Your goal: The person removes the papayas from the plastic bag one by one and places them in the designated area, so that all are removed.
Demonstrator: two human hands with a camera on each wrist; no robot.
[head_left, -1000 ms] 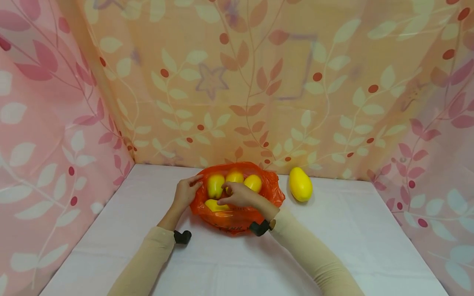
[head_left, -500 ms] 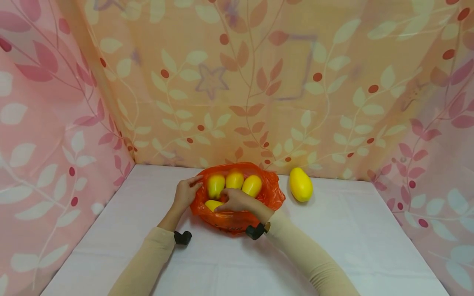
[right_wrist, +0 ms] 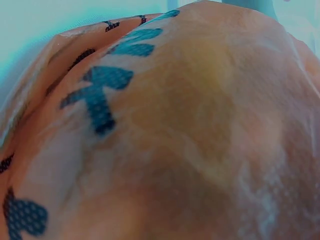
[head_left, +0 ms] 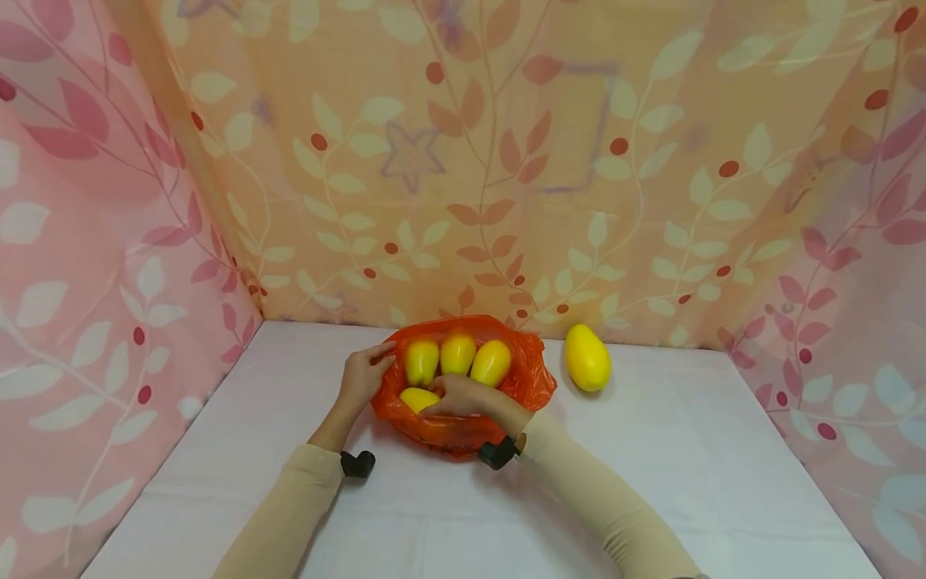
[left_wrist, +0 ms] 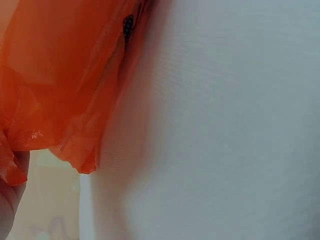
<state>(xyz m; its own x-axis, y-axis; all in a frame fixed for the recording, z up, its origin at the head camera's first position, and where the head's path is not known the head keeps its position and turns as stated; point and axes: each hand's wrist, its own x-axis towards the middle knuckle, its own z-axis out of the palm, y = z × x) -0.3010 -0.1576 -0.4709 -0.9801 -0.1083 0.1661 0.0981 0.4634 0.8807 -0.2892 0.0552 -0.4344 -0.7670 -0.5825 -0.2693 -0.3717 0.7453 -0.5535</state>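
Note:
An orange plastic bag (head_left: 536, 376) lies spread open on the white table, with several yellow mangoes (head_left: 458, 355) inside it. My left hand (head_left: 358, 379) holds the bag's left rim; part of this hand (left_wrist: 7, 209) shows beside the orange plastic in the left wrist view. Reaching into the bag, my right hand (head_left: 466, 395) grips the right end of the front mango (head_left: 418, 400), its thumb in front and fingers behind. Printed bag plastic (right_wrist: 190, 130) fills most of the right wrist view and hides that hand.
One more yellow mango (head_left: 587, 359) lies on the table (head_left: 673, 450) to the right of the bag. Leaf-patterned cloth (head_left: 492, 161) hangs behind the table and along both sides. Black wrist mounts (head_left: 358, 464) sit on both forearms.
My right hand has lowered from above the mangoes onto the front one and taken hold of it. The left hand stays at the rim. The mango outside has not moved.

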